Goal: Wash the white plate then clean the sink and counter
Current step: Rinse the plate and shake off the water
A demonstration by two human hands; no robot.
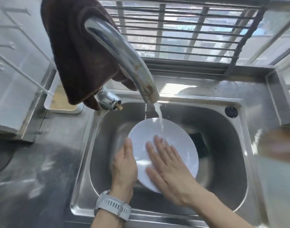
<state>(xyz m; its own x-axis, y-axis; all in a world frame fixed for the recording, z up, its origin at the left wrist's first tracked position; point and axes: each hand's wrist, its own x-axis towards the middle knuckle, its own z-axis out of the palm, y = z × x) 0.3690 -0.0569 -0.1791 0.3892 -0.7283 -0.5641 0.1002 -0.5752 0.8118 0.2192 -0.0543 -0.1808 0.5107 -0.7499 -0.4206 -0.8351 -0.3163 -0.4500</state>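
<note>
Here we see a round white plate (165,142) held tilted inside the stainless steel sink basin (223,145), under the curved chrome faucet spout (124,53). A thin stream of water (159,117) falls from the spout's mouth onto the upper part of the plate, landing just beside the fingertips of the right hand.

Our left hand (124,167) grips the plate's left rim: the thumb lies on the plate's face near the edge, and the fingers are tucked behind the plate, where we cannot see them. A light grey wristwatch with a perforated strap (113,206) sits on that wrist. Our right hand (167,163) lies flat on the plate's face, fingers straight and slightly spread, palm pressed against the white surface and holding nothing.

A dark brown cloth (75,55) hangs draped over the back of the faucet, its lower corners dangling near the chrome faucet base (108,99). Behind the plate, on the right side of the basin, a dark rectangular thing (198,143) shows partly; we cannot tell what it is. A round dark overflow hole (231,111) sits on the sink's far right rim.

On the steel counter (42,162) to the left stands a white tray with a pale wooden slatted insert (60,101). A blurred brownish object (280,143) rests at the right edge of the view. Beyond the sink, a barred window (182,30) lets daylight in.
</note>
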